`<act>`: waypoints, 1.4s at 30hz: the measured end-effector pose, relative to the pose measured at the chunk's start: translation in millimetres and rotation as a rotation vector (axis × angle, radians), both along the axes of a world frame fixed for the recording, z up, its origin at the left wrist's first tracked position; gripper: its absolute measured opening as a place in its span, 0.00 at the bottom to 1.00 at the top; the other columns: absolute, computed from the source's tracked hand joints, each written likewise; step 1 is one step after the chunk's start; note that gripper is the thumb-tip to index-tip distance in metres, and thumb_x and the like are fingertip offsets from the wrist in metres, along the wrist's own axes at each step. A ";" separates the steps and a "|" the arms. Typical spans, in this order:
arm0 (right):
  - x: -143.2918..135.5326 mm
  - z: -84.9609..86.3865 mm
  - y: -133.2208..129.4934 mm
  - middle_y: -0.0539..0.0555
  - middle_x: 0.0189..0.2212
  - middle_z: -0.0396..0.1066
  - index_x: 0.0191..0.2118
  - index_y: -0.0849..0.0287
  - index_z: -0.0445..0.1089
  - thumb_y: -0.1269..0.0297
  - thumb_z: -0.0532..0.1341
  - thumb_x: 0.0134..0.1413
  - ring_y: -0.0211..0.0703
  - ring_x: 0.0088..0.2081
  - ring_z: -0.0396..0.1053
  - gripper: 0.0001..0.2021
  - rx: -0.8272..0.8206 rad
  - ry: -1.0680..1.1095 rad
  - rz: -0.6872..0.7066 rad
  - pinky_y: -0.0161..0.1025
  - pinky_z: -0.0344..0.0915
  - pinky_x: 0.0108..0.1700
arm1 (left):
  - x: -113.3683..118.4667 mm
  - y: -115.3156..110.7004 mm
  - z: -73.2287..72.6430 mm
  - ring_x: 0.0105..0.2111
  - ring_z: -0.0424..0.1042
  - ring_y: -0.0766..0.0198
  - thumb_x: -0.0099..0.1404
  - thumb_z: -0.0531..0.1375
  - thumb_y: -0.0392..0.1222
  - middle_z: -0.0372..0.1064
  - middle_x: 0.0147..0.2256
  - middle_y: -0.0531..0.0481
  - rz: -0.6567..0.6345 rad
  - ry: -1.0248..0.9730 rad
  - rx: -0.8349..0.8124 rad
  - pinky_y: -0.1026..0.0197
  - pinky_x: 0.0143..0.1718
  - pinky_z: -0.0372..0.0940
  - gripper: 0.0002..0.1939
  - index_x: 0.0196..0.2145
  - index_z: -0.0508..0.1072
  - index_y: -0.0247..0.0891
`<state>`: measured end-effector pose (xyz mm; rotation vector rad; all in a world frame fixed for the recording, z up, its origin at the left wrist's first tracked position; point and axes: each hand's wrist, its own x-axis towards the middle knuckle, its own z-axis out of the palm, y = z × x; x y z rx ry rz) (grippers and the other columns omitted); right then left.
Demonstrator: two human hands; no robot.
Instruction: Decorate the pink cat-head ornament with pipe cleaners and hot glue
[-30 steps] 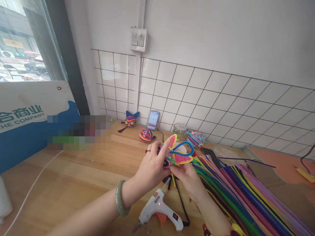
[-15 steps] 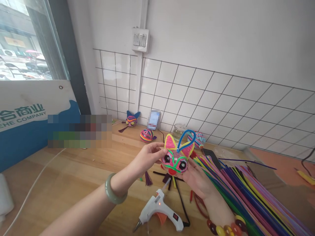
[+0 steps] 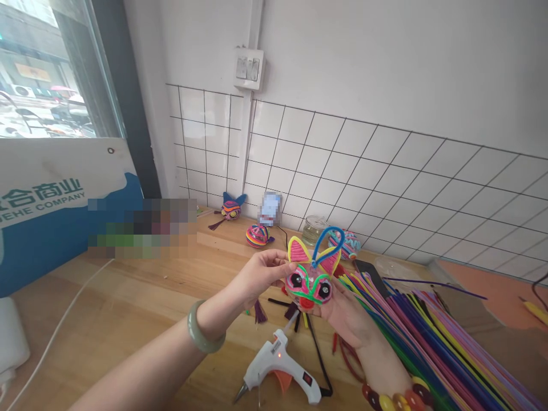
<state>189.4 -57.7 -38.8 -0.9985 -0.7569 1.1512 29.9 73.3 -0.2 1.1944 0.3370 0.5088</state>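
Observation:
A colourful cat-face ornament [image 3: 310,282] has pink ears edged in yellow, black eyes ringed in pink and green, a red mouth and a blue loop on top. My left hand [image 3: 266,275] grips its left side, thumb near the base of the ear. The right side and back rest against my right hand [image 3: 346,311], whose fingertips are hidden behind it. Below the ornament, a white glue gun [image 3: 280,362] with a lit orange light lies on the wooden table [image 3: 171,319].
Pipe cleaners [image 3: 436,337] in many colours spread across the right. At the back stand a blue-eared ornament [image 3: 232,208], a striped ball [image 3: 257,235], a glass jar [image 3: 314,230] and a blurred phone [image 3: 269,209]. A purple tassel [image 3: 260,313] lies near my left hand.
The whole view has shifted slightly, so most things appear a little farther right. Both hands still hold the ornament, which is tipped slightly more downward.

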 end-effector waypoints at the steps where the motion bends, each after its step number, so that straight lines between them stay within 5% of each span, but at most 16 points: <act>1: -0.1 0.1 0.0 0.55 0.48 0.76 0.45 0.49 0.73 0.50 0.67 0.49 0.53 0.45 0.75 0.18 0.010 0.011 0.005 0.58 0.65 0.51 | -0.2 0.1 0.2 0.28 0.69 0.68 0.48 0.71 0.51 0.71 0.29 0.51 -0.004 0.000 0.002 0.63 0.33 0.62 0.20 0.33 0.76 0.34; 9: 1.8 -0.5 -2.8 0.54 0.47 0.76 0.44 0.48 0.74 0.50 0.66 0.51 0.51 0.46 0.75 0.16 0.055 -0.005 0.044 0.58 0.65 0.53 | -2.0 2.7 0.5 0.29 0.70 0.67 0.54 0.68 0.52 0.74 0.33 0.47 -0.043 -0.041 0.007 0.63 0.33 0.63 0.20 0.39 0.77 0.34; 20: -2.2 -0.6 -2.9 0.55 0.50 0.75 0.48 0.46 0.73 0.49 0.65 0.52 0.51 0.51 0.71 0.18 0.029 -0.098 0.042 0.58 0.63 0.55 | 2.6 -2.4 -0.5 0.25 0.68 0.68 0.49 0.71 0.49 0.73 0.25 0.50 0.055 -0.065 0.025 0.64 0.31 0.62 0.15 0.26 0.77 0.33; 27: -3.5 1.0 -1.7 0.56 0.51 0.74 0.48 0.48 0.73 0.51 0.66 0.50 0.52 0.50 0.72 0.18 0.032 -0.043 0.044 0.58 0.64 0.54 | 3.9 -1.0 -3.8 0.26 0.68 0.68 0.48 0.71 0.49 0.74 0.26 0.50 0.062 -0.077 0.027 0.63 0.32 0.63 0.15 0.27 0.78 0.33; 34: 1.2 1.0 -1.4 0.55 0.51 0.74 0.48 0.46 0.73 0.51 0.64 0.54 0.51 0.49 0.73 0.16 0.051 -0.032 0.080 0.59 0.63 0.54 | 1.4 -0.2 -0.5 0.32 0.70 0.66 0.56 0.67 0.49 0.75 0.32 0.48 -0.012 -0.090 0.112 0.63 0.37 0.63 0.15 0.35 0.78 0.33; 42: 2.4 1.2 -0.3 0.55 0.51 0.74 0.49 0.46 0.72 0.50 0.64 0.53 0.52 0.51 0.72 0.18 0.063 -0.054 0.020 0.59 0.63 0.54 | 2.2 -0.6 -7.3 0.48 0.70 0.56 0.48 0.72 0.42 0.70 0.50 0.42 -0.204 -0.171 0.208 0.56 0.49 0.63 0.31 0.50 0.69 0.37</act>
